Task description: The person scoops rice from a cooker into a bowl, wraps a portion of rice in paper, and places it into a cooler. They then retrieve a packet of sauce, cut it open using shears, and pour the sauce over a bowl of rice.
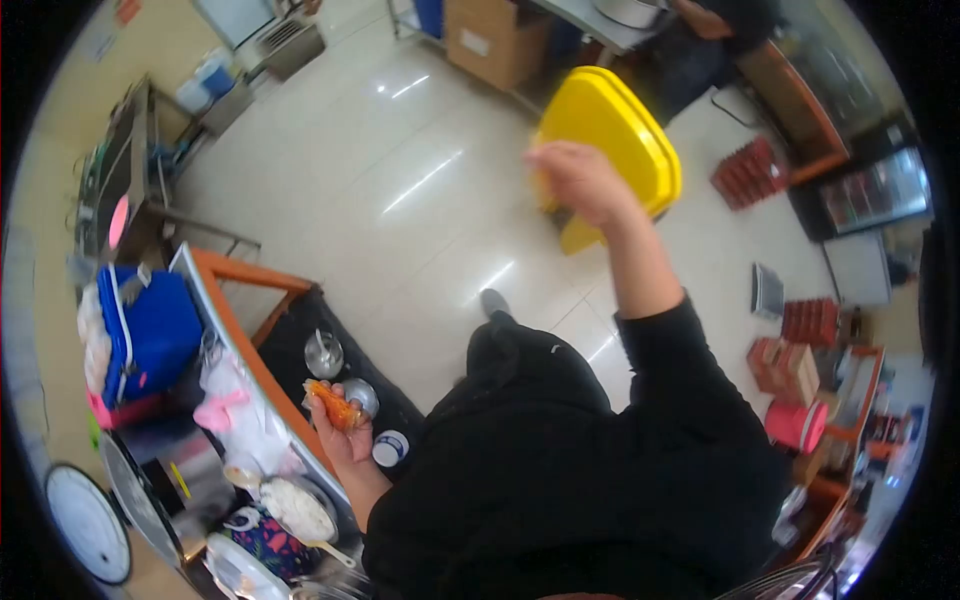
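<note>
My left hand (347, 442) is closed around a bright orange item in clear plastic (335, 402), held above the dark shelf of the counter. Close by are a metal bowl with a spoon (323, 352), another round metal dish (361, 396) partly behind the hand, and a white jar with a blue label (390, 448). My right hand (585, 182) is stretched forward, its fingers curled together and slightly blurred. In this view it overlaps the yellow bin (610, 125); I cannot tell what, if anything, is between its fingers.
A blue cooler box (155, 325) stands on the orange-edged counter at left, near a bowl of white food (298, 508). A cardboard box (490, 42) is at the back. Red crates (750, 172) and a pink container (796, 426) lie right. Another person (725, 30) is beyond the bin.
</note>
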Tool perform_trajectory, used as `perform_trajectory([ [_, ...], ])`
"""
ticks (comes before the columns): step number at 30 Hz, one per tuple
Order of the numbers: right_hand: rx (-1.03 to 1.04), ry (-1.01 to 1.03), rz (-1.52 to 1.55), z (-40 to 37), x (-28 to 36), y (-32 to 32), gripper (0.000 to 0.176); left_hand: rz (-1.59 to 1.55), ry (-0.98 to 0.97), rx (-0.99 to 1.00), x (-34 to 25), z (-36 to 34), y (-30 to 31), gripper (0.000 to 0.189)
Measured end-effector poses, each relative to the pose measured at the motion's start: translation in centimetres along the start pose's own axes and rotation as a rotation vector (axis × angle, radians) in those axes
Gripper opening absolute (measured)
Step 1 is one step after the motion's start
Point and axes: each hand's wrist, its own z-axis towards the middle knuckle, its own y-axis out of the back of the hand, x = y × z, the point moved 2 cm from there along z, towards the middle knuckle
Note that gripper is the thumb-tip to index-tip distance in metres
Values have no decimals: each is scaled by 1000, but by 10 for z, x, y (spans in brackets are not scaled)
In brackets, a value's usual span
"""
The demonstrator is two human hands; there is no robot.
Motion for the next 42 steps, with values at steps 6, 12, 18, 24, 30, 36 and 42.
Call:
perform_trajectory([
  [6,-569,62,337,-6,-37,237,22,5,119,125,51,42,-65,28],
  [12,-769,-348,-110,68,-158,412,24,-56,103,188,116,90,-104,29],
  [18,-591,-483,-2,154,-260,435,31,-174,53,159,180,123,-168,29],
  [24,-449,-822,-135,191,-277,449,36,-156,4,140,211,126,-206,31],
  [30,-362,86,-12,142,-78,355,19,-233,-152,120,209,112,-192,31],
  [36,652,337,-62,54,2,117,15,-298,-565,-47,178,80,-195,27],
  [42,1191,444,-170,-68,-14,-111,31,-251,-1018,-414,121,1,-138,35],
])
